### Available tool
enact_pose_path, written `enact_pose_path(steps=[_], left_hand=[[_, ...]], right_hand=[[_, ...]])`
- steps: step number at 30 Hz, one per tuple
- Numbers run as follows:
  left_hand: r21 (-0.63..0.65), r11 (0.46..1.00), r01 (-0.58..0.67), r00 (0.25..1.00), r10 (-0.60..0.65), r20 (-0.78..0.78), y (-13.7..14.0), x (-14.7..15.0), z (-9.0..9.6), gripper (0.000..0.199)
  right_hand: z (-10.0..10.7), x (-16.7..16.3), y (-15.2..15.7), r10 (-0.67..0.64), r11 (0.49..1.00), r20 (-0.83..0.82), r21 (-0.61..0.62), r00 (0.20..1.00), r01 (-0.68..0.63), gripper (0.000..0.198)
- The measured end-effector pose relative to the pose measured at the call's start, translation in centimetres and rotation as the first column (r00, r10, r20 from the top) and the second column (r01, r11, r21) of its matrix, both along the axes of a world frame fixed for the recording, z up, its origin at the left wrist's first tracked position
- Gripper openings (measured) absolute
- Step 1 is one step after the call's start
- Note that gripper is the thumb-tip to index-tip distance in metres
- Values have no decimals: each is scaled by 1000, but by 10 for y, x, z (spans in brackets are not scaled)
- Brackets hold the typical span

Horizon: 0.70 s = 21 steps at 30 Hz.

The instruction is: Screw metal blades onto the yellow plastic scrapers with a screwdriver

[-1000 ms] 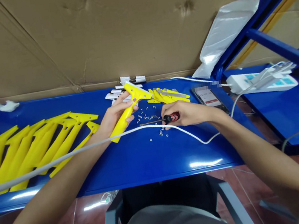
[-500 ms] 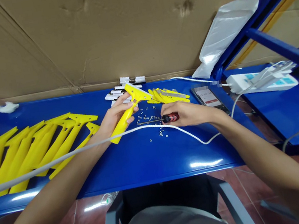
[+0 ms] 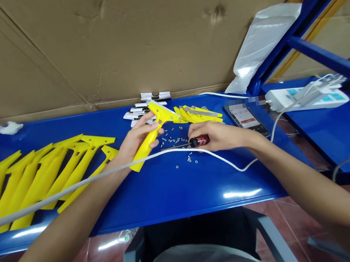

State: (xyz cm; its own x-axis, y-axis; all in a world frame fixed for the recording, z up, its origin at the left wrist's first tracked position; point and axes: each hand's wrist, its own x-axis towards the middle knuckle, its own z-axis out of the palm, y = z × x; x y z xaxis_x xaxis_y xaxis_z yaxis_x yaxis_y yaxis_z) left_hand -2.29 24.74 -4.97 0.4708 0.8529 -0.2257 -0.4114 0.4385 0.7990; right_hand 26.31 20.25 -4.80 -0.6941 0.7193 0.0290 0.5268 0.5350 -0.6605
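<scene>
My left hand is closed around a yellow scraper, its wide head tilted up to the right with a metal strip along it. In my closed right hand is a screwdriver with a red and black handle, its thin shaft pointing left over the table, apart from the scraper. Small screws and nuts lie scattered between and below the hands. Just behind them sit several yellow head pieces with metal blades and a stack of white and black blade covers.
Several yellow scraper handles lie in a row on the blue table at left. A white cable crosses in front of my hands. A phone and a white power strip are at right. Cardboard stands behind.
The view has shifted very slightly. My hands keep their holds on the scraper and screwdriver, and the screwdriver's shaft sits a little lower, closer to the cable.
</scene>
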Motion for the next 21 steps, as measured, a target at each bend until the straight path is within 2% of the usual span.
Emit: enact_pose_path(steps=[8, 14, 17, 21], left_hand=[[-3, 1000, -9, 999, 9, -53, -1, 2, 1, 72], [-7, 1000, 17, 999, -17, -46, 4, -4, -3, 70], [-9, 1000, 19, 999, -19, -44, 7, -6, -6, 65], [-5, 999, 37, 999, -37, -29, 9, -5, -8, 57]], right_hand=[[1, -2, -3, -1, 999, 69, 41, 998, -1, 8], [6, -5, -7, -83, 995, 45, 59, 995, 81, 11], [8, -5, -8, -140, 989, -22, 34, 990, 141, 21], [9, -10, -9, -236, 968, -226, 27, 945, 248, 28]])
